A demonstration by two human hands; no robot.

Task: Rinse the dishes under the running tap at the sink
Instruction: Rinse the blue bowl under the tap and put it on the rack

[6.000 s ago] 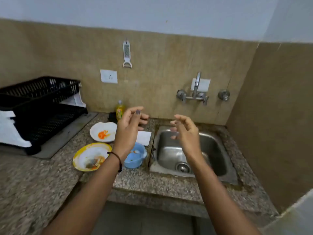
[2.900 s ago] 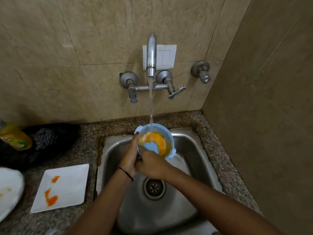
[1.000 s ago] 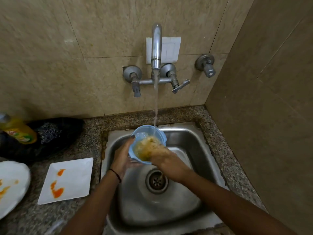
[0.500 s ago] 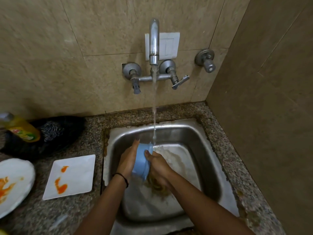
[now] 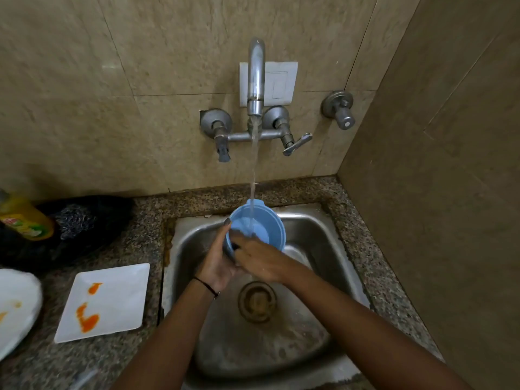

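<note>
Rinsing a blue bowl under the tap, over the sink

Tan wall tiles [image 5: 140, 80] rise behind the steel sink [image 5: 332, 249], which is set into a speckled granite counter [image 5: 146, 220]. Left of the sink on that counter lies a square white plate [image 5: 118, 288] smeared with orange sauce. Further left of the sink, a round white plate [image 5: 17, 302], also stained, is cut by the frame edge. Behind those plates, left of the sink's back corner, sits a dark heap [image 5: 84, 220] that looks like scrubbing pads, though it is too dim to be sure. A yellow bottle [image 5: 25, 218] leans beside it.

Above the sink's back rim the tap [image 5: 256, 71] juts from the wall, and its water stream [image 5: 254, 159] falls straight into the blue bowl [image 5: 270, 235]. The bowl is held over the sink's rear half, mouth tilted toward the camera.

The left hand [image 5: 218, 263] is clamped round the bowl's left outer side, one fingertip on the rim. The right hand [image 5: 263, 261] reaches over the near rim with its fingers inside, under the water. Whether it grips the bowl or only presses it cannot be told.

Below both wrists, at the sink's floor, is the round drain [image 5: 256, 302]. A thin dark band [image 5: 205, 285] circles the left wrist
</note>
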